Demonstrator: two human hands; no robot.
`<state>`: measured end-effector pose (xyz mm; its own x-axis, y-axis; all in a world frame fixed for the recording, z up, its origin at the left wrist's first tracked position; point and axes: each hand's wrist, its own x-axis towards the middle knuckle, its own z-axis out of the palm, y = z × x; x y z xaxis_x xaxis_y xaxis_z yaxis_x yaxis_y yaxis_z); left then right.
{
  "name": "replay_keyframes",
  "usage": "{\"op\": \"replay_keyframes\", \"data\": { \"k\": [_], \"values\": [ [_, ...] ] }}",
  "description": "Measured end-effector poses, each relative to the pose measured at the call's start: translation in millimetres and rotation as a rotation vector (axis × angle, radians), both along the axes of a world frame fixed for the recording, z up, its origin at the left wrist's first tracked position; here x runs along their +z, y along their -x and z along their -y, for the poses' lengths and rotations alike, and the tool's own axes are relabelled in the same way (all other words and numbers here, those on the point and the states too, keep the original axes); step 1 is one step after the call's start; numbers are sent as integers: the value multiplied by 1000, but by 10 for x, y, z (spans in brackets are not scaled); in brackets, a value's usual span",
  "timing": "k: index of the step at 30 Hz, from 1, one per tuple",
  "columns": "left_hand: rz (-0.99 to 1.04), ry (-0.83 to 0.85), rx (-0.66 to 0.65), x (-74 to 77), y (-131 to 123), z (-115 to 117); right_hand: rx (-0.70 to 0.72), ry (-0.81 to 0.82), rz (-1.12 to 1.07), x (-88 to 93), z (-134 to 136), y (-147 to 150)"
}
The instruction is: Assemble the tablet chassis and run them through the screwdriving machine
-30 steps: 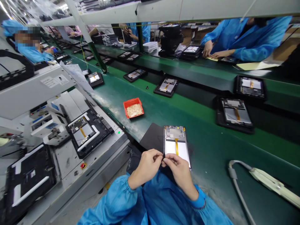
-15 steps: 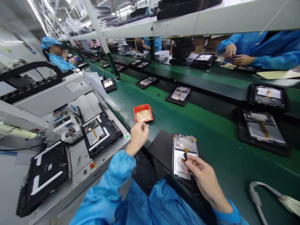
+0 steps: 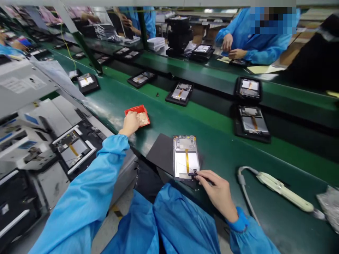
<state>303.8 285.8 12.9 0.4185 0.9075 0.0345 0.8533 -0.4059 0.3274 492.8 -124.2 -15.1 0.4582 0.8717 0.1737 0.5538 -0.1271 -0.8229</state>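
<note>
My left hand (image 3: 131, 122) reaches into a small red tray (image 3: 145, 108) of small pale pieces (image 3: 143, 118). Its fingers are bent together among the pieces, and their tips are hidden. An opened tablet (image 3: 186, 144) lies at the bench's near edge, with its circuit board, silver battery and an orange ribbon cable (image 3: 187, 160) exposed. At its lower right corner my right hand (image 3: 215, 188) pinches a small black part (image 3: 194, 173) between thumb and forefinger. A thin dark wire runs from near that part across the battery. Beneath the tablet's left side lies a dark flat sheet (image 3: 160, 150).
A corded pale-green hand tool (image 3: 284, 192) lies to the right, near a silvery bag (image 3: 329, 204). More opened tablets (image 3: 180, 93) sit on black trays along the line. A machine holding a tablet (image 3: 74, 151) stands left. Across the bench a co-worker's hands (image 3: 234, 49) handle a device.
My left hand has moved from just in front of the red tray into it. My right hand has lowered the black part from mid-tablet to its lower right corner. The view has swung right and down.
</note>
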Motion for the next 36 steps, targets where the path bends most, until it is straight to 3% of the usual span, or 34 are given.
{"op": "replay_keyframes", "data": {
  "k": [4,8,15,19,23,29,36],
  "values": [
    [253,-233,-80,-11,76,184,93,-28,120,-70,73,125],
    [453,-284,-156,-11,152,662,151,-37,158,-143,70,171],
    [630,-94,-261,-14,240,1889,158,-72,236,-157,37,147],
    [681,15,-301,-86,246,2372,163,-95,239,-180,36,140],
    [650,59,-401,-238,226,2661,202,-88,281,-257,48,139],
    [310,-14,-810,-459,123,2930,264,-68,418,-263,60,152],
    [66,-261,-871,-563,129,3076,216,98,761,-213,238,135]
  ]
}}
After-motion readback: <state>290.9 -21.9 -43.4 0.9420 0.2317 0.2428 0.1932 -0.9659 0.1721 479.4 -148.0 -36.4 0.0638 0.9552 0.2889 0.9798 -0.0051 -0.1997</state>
